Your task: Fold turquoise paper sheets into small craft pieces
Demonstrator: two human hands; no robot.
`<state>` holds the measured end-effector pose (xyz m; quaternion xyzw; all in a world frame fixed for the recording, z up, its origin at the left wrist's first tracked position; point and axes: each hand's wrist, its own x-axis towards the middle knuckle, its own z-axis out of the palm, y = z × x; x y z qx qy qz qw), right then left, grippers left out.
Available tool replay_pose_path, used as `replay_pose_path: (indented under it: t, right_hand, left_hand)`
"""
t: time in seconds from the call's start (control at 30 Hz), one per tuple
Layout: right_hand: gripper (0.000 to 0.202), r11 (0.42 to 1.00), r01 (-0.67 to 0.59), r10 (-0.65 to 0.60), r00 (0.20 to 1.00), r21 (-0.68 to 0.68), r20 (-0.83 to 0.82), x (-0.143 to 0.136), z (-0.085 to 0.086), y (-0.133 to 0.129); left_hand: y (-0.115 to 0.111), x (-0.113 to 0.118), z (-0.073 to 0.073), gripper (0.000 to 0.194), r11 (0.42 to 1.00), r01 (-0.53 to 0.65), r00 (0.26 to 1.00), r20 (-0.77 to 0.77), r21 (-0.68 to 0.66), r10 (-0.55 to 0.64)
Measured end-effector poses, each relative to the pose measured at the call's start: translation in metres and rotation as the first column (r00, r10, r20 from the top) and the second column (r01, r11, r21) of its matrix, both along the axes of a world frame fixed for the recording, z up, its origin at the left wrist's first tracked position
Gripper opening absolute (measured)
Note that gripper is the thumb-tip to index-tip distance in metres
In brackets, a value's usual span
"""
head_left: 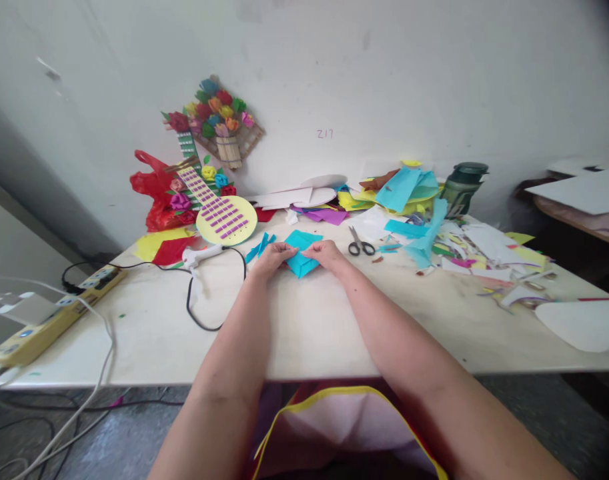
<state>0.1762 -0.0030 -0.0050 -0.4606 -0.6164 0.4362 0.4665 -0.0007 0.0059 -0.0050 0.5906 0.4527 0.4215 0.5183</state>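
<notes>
In the centre of the frame, the left hand (275, 257) and the right hand (328, 256) held the folded turquoise paper (303, 261) in a pinching grip, partly hiding its sides. At lower right, the frame cut off a white sheet (584, 327).

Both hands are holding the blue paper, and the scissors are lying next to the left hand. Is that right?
Not quite: the scissors aren't next to the left hand. The head view shows them lying next to the right hand. Both hands are indeed holding the blue paper.
</notes>
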Motion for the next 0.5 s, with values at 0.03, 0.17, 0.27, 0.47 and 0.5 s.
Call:
replay_pose_path:
  t: [0.03,0.17,0.27,0.47,0.5]
  right_hand:
    - [0.030,1.000,0.000,0.000,1.000,0.005,-0.003,0.0001,0.0003,-0.0002]
    - [0.030,1.000,-0.011,0.011,1.000,0.009,-0.007,0.0019,0.0021,-0.0018]
    - [0.031,0.999,-0.012,0.012,1.000,-0.033,-0.002,0.0035,0.0033,-0.0035]
    - [0.028,0.994,0.019,-0.025,0.998,-0.109,-0.054,0.0044,0.0008,-0.0007]
    - [0.028,0.993,0.040,-0.047,0.997,-0.107,-0.066,0.0045,-0.0002,0.0007]
  left_hand:
    - [-0.0002,0.0003,0.0004,0.027,1.000,0.000,1.000,-0.004,0.004,0.000]
    - [0.0003,0.0002,-0.0002,0.027,0.999,0.033,0.999,0.017,-0.027,-0.032]
    - [0.0023,-0.0011,-0.0027,0.030,0.998,0.036,0.998,0.050,-0.049,-0.033]
    - [0.0045,-0.0039,-0.0047,0.037,0.999,-0.040,0.996,0.078,0.006,0.039]
    - [0.0040,-0.0039,-0.0042,0.037,0.999,-0.041,0.996,0.082,0.007,0.041]
